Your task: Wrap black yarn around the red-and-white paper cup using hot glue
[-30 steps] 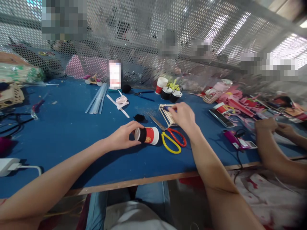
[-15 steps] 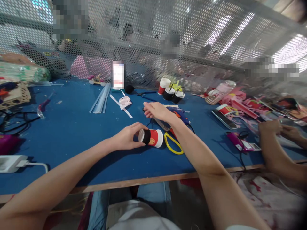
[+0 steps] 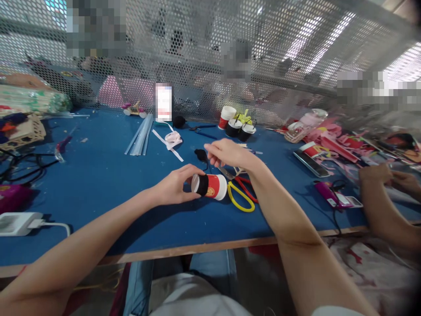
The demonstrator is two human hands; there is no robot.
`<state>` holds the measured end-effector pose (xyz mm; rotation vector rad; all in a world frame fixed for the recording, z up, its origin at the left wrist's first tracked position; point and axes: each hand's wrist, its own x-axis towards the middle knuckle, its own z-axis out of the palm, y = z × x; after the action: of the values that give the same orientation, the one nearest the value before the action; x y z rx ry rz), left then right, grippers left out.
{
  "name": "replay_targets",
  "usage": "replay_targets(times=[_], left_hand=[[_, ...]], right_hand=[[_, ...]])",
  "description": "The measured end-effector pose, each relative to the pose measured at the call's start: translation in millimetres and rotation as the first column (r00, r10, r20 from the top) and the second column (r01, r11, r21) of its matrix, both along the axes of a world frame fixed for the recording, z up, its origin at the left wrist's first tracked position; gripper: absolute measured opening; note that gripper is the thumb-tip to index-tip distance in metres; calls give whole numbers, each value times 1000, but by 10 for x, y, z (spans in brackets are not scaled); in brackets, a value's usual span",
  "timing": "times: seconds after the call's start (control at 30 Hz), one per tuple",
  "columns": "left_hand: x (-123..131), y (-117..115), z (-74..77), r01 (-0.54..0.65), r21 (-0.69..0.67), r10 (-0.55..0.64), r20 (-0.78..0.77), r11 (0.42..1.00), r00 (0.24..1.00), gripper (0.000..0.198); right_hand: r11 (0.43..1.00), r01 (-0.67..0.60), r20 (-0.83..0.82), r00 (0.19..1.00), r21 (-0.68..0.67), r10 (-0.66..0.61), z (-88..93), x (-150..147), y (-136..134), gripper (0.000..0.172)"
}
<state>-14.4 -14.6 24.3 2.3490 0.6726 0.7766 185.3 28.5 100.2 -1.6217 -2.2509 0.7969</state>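
Observation:
A small paper cup (image 3: 215, 186), red and white with a black band, lies tilted on its side. My left hand (image 3: 179, 186) is closed around its black-banded end. My right hand (image 3: 230, 153) hangs over the table just beyond the cup, fingers loosely bent and apart, with nothing visible in them. Beneath and beside it are scissors (image 3: 241, 197) with yellow and red handles, their blades partly covered by the hand. Left of my right fingertips sits a small black pompom-like piece (image 3: 200, 154) with a dark strand running toward the cup.
Behind are a white ribbon roll (image 3: 173, 139), clear glue sticks (image 3: 140, 136), pliers (image 3: 202, 129), a lit phone (image 3: 163, 103) and several small cups (image 3: 233, 127). On the right lie a dark phone (image 3: 311, 162), a purple device (image 3: 332, 195) and another person's hands (image 3: 375, 177).
My right hand has shifted slightly right, uncovering the black piece and the red scissor handle. The blue tool beside my right wrist no longer shows. My left hand keeps hold of the cup.

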Motion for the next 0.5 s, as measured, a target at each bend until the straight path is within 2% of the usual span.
replay_targets(times=[0.1,0.13,0.2,0.27,0.33,0.43,0.5], left_hand=[[-7,-10,10,30,44,-29,-7,999,1000,47],[-5,-17,8,43,61,-42,-19,997,999,47],[2,-32,-4,65,84,-60,-57,994,997,47],[12,-46,-16,74,96,-65,-92,993,994,47],[20,-56,-24,78,105,-66,-113,991,991,47],[28,-64,-25,88,110,-74,-126,990,989,46],[32,-62,-29,89,99,-76,-127,991,989,45]], right_hand=[[1000,0,9,1000,-31,0,-214,122,-188,58],[996,-2,-17,1000,-91,1,-296,154,-225,62],[966,-17,-174,984,-257,-29,-449,187,-265,67],[925,-78,-401,912,-371,-84,-573,178,-280,60],[910,-128,-579,803,-394,-138,-658,141,-289,44],[912,-131,-696,690,-390,-198,-717,91,-308,25],[933,-85,-717,666,-351,-209,-725,85,-321,21]])
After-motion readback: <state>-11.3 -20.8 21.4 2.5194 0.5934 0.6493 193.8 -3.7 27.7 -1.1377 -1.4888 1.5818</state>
